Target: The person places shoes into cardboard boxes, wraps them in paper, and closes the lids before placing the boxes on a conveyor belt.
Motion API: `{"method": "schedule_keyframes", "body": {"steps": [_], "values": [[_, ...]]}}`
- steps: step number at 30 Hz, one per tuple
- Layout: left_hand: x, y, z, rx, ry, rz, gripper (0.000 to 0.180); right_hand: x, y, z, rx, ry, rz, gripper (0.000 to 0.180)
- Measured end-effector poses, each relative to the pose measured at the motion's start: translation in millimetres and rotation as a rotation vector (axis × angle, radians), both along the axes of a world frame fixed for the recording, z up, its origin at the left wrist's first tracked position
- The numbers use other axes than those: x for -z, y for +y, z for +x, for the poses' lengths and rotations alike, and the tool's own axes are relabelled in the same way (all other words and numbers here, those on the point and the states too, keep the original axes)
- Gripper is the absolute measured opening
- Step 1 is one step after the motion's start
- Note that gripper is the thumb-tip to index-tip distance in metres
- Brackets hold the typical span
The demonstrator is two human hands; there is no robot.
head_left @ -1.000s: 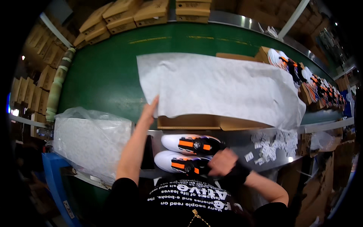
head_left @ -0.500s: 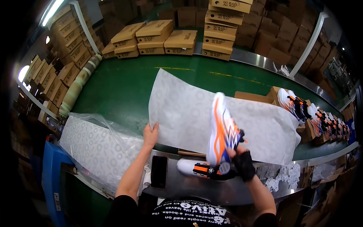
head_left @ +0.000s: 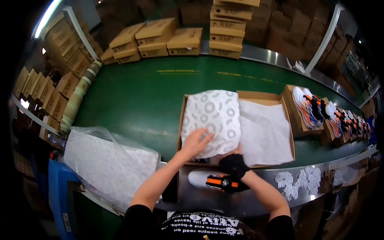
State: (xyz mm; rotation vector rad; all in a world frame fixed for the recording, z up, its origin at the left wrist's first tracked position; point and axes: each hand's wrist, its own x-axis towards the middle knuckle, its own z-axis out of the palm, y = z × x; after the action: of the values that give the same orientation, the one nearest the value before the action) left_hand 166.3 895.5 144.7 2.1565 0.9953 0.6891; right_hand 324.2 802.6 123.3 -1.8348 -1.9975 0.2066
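Patterned white tissue paper (head_left: 224,116) is folded over the left half of an open cardboard shoe box (head_left: 292,140). My left hand (head_left: 196,143) lies on that fold with its fingers spread. At the fold's lower right corner is my right hand (head_left: 234,163), in a black fingerless glove, its fingers mostly hidden at the paper's edge. A plain-looking stretch of the paper covers the box's right half. Just in front of the box, a white sneaker (head_left: 200,179) with orange and black parts rests on its side on the metal ledge (head_left: 256,194).
Boxes with sneakers (head_left: 306,108) line the right side of the green belt (head_left: 132,96). A plastic-covered stack of tissue paper (head_left: 108,164) lies at left, beside a partly covered phone (head_left: 171,190). Small white labels (head_left: 298,182) sit at right. Closed shoe boxes (head_left: 226,36) stand behind.
The sneaker my right hand held is out of sight. The raised tissue sheet is now down in the box and folded over at left. Both hands have moved onto it.
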Motion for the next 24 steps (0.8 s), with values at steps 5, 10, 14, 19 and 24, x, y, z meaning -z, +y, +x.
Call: {"method": "schedule_keyframes", "body": {"steps": [5, 10, 14, 19, 24], "values": [[45.5, -4.0, 11.9, 0.123, 0.598, 0.391, 0.057, 6.4, -57.6, 104.3, 0.417, -0.139, -0.223, 0.058], [46.4, -1.8, 18.0, 0.059, 0.744, 0.356, 0.051, -26.5, -113.9, 115.6, 0.435, -0.006, 0.372, 0.032], [7.0, -30.0, 3.3, 0.076, 0.033, 0.032, 0.038, -19.7, -168.8, 91.8, 0.530, 0.350, 0.159, 0.023], [-3.2, -107.3, -25.1, 0.414, 0.199, 0.323, 0.068, 39.9, -172.1, 71.9, 0.469, 1.309, -0.550, 0.043], [-5.2, -108.1, -35.4, 0.171, 0.005, -0.149, 0.088, -28.5, -134.1, 49.3, 0.130, 1.348, -0.576, 0.056]]}}
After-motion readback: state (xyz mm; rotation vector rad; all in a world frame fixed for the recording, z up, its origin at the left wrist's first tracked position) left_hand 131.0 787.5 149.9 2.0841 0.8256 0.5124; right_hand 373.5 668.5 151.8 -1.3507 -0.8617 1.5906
